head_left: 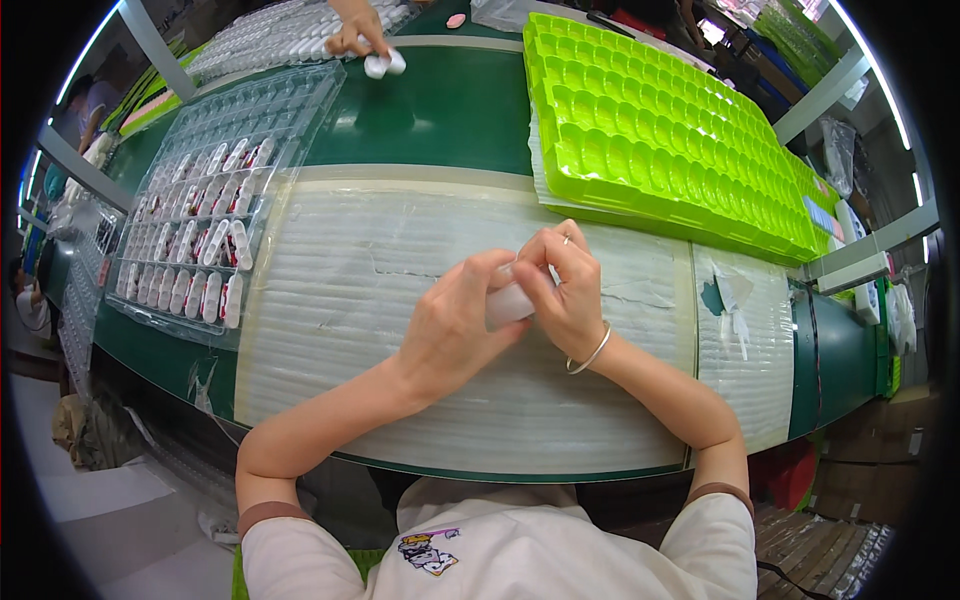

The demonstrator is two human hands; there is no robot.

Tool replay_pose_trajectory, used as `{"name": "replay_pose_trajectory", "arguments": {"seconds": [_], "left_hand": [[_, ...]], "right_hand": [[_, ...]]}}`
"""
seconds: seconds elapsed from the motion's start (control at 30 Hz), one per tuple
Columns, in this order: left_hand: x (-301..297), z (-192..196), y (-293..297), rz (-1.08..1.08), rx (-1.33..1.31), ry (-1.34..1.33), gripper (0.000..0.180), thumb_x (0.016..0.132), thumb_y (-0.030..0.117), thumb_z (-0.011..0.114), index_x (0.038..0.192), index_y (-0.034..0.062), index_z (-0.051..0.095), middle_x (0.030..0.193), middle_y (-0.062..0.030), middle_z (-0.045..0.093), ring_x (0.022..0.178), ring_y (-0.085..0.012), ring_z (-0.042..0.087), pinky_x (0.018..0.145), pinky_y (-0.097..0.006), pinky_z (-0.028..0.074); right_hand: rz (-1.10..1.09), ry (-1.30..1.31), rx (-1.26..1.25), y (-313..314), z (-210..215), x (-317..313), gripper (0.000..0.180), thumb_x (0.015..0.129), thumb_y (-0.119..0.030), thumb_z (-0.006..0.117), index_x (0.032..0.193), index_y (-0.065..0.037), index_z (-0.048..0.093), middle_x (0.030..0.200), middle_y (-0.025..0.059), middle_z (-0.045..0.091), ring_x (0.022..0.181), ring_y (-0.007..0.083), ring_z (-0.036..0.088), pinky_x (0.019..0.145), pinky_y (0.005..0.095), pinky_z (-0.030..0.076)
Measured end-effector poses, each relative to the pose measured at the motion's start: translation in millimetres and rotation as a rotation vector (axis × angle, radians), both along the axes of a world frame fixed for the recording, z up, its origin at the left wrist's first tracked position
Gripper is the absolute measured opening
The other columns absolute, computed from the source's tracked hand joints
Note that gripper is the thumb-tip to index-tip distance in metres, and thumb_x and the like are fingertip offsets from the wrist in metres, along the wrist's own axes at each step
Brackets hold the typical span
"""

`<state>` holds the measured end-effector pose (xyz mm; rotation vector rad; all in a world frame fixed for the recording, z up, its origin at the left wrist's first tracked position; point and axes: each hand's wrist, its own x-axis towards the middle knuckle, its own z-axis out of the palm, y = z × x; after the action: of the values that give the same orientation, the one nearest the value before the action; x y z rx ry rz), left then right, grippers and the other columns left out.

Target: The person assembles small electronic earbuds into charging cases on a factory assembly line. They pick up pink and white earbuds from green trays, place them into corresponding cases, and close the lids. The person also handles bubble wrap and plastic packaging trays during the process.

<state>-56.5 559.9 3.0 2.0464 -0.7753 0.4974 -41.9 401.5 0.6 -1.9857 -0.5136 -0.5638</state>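
Note:
Over the middle of the bench, a small white rounded plastic piece point(508, 305) is held between my two hands. My left hand point(447, 322) curls round it from the left, thumb below. My right hand point(568, 290) grips it from the other side with bent fingers, a bangle on that wrist. The fingers cover much of the piece, so its full shape cannot be made out. Below lies a pale ribbed foam mat point(350, 300) covered with clear film.
At left, a clear compartment tray point(285, 130) carries rows of white shells point(190, 240) with red parts inside. A bright green moulded tray point(650, 195) stands at far right. Across the green bench, another person's hand point(355, 28) touches white pieces point(383, 65). Torn film point(735, 300) lies at right.

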Motion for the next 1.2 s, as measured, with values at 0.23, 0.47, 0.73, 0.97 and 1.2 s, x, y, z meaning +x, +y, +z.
{"name": "replay_pose_trajectory", "arguments": {"seconds": [0.23, 0.47, 0.73, 0.97, 1.2], "left_hand": [[5, 8, 6, 0.104, 0.029, -0.078, 0.053, 0.061, 0.016, 0.081, 0.099, 0.0043, 0.047, 0.079, -0.0115, 0.061, 0.068, -0.0226, 0.061, 0.059, -0.031, 0.048], [10, 11, 19, 0.137, 0.372, -0.176, 0.039, 0.065, 0.042, 0.073, 0.061, 0.0084, 0.055, 0.042, -0.0045, 0.048, 0.036, -0.0212, 0.049, 0.039, -0.031, 0.039], [13, 3, 20, 0.100, 0.332, -0.198, 0.040, 0.064, 0.038, 0.073, 0.045, 0.0086, 0.055, 0.037, -0.0060, 0.047, 0.030, -0.0194, 0.047, 0.035, -0.030, 0.039], [-1, 2, 9, 0.121, 0.319, -0.190, 0.038, 0.061, 0.035, 0.074, 0.047, 0.0071, 0.052, 0.035, -0.0055, 0.044, 0.029, -0.0189, 0.046, 0.034, -0.030, 0.039], [5, -9, 5, 0.121, 0.306, -0.200, 0.038, 0.060, 0.035, 0.074, 0.048, 0.0075, 0.051, 0.036, -0.0054, 0.044, 0.030, -0.0196, 0.046, 0.034, -0.030, 0.038]], "right_hand": [[-0.033, 0.073, 0.188, 22, 10, 17, 0.048, 0.096, -0.026, 0.037, 0.058, -0.002, 0.053, 0.058, 0.0106, 0.049, 0.057, 0.0247, 0.042, 0.053, 0.0357, 0.035], [0.005, 0.029, 0.166, 29, 8, 17, 0.051, 0.097, -0.025, 0.035, 0.054, -0.003, 0.052, 0.053, 0.0099, 0.047, 0.054, 0.0239, 0.041, 0.052, 0.0354, 0.035], [0.101, -0.036, 0.161, 33, 9, 20, 0.050, 0.095, -0.023, 0.032, 0.053, -0.004, 0.051, 0.052, 0.0085, 0.049, 0.054, 0.0216, 0.039, 0.053, 0.0340, 0.035], [0.132, 0.019, 0.162, 26, 14, 14, 0.049, 0.093, -0.019, 0.032, 0.049, -0.005, 0.049, 0.050, 0.0075, 0.048, 0.053, 0.0208, 0.038, 0.054, 0.0340, 0.034], [0.083, -0.038, 0.066, 22, 12, 18, 0.047, 0.092, -0.016, 0.031, 0.049, -0.008, 0.047, 0.049, 0.0039, 0.048, 0.052, 0.0196, 0.039, 0.059, 0.0330, 0.033]]}}
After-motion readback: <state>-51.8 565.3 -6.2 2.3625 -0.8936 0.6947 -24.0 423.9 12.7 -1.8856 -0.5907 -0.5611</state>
